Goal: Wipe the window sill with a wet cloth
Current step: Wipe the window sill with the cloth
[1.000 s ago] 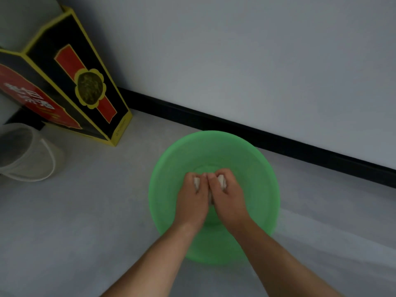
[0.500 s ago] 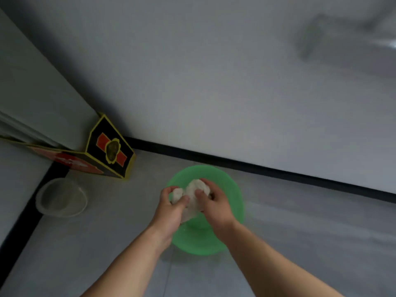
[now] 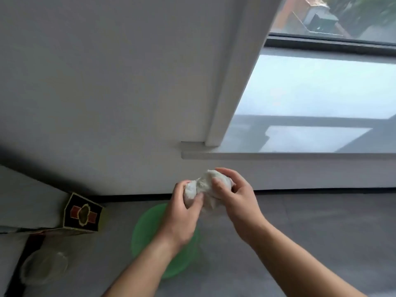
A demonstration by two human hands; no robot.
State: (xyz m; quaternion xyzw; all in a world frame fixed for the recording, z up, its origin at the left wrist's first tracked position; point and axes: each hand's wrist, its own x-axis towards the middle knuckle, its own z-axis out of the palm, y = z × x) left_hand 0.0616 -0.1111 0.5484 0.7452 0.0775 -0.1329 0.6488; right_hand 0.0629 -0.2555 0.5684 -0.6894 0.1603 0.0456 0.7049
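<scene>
A bunched white wet cloth (image 3: 203, 186) sits between both of my hands, held in the air below the window sill. My left hand (image 3: 184, 211) grips its left end and my right hand (image 3: 236, 199) grips its right end. The grey window sill (image 3: 300, 116) stretches to the upper right, its front edge just above my hands. On the floor under my arms stands the green basin (image 3: 147, 230), partly hidden by my left forearm.
A black box with yellow edges and a red emblem (image 3: 82, 213) lies on the floor at the left. A clear plastic tub (image 3: 44, 267) stands at the lower left. A white wall and black skirting run behind; the white window frame (image 3: 233, 73) rises above the sill.
Both hands have lifted the cloth out of the green basin and up toward the sill. My view has risen and tilted up, so the window and sill have come into sight.
</scene>
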